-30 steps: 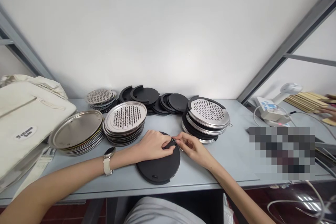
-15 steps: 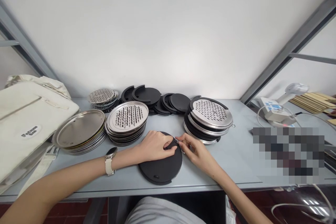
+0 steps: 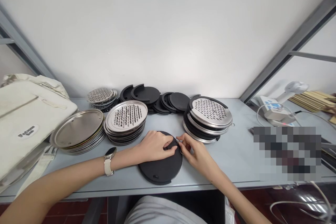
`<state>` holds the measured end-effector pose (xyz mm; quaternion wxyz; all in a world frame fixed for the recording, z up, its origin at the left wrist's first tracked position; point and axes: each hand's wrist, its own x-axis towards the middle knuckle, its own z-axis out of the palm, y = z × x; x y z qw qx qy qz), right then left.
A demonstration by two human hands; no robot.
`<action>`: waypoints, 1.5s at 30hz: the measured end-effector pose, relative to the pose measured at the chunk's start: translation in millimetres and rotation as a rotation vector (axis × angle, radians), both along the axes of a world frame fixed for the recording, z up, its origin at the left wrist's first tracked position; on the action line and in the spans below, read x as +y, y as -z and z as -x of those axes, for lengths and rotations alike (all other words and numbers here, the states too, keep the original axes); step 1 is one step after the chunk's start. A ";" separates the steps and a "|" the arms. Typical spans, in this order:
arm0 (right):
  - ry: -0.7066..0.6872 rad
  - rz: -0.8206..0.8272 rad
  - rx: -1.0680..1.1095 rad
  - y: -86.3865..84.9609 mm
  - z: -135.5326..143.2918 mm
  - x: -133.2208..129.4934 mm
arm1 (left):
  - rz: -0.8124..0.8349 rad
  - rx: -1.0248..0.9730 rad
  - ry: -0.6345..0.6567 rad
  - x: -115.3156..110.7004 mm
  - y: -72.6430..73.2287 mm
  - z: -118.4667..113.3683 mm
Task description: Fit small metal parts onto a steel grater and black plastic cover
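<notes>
A round black disc (image 3: 161,169) lies flat near the table's front edge. My left hand (image 3: 155,145) rests on its upper part, with thumb and forefinger curled close together at the right rim; what they grip, if anything, is too small to name. At that same rim my right hand (image 3: 193,148) pinches a small metal ring (image 3: 181,151) between its fingertips. Behind my left hand stands a stack of grater discs (image 3: 128,115). A second stack of perforated metal and black discs (image 3: 210,112) is behind my right hand.
Plain metal discs (image 3: 78,129) are stacked at the left beside a cream bag (image 3: 31,119). Loose black discs (image 3: 180,101) and small perforated discs (image 3: 99,96) line the wall. A white handheld device (image 3: 294,87) stands right, near wooden pieces (image 3: 312,99).
The fingers of my right hand have shifted slightly at the disc's rim. My left hand and the black disc keep almost the same place.
</notes>
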<state>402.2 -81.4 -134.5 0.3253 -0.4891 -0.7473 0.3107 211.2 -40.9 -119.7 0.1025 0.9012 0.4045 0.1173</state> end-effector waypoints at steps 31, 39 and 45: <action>0.064 0.119 0.240 25.0 -8.2 3.3 | -0.061 -0.002 0.205 7.0 1.6 5.8; 0.070 0.085 0.215 21.4 -6.2 2.6 | -0.085 0.012 0.282 5.7 2.4 5.2; 0.064 0.078 0.248 19.7 -4.1 1.2 | -0.110 0.050 0.238 3.3 0.4 4.2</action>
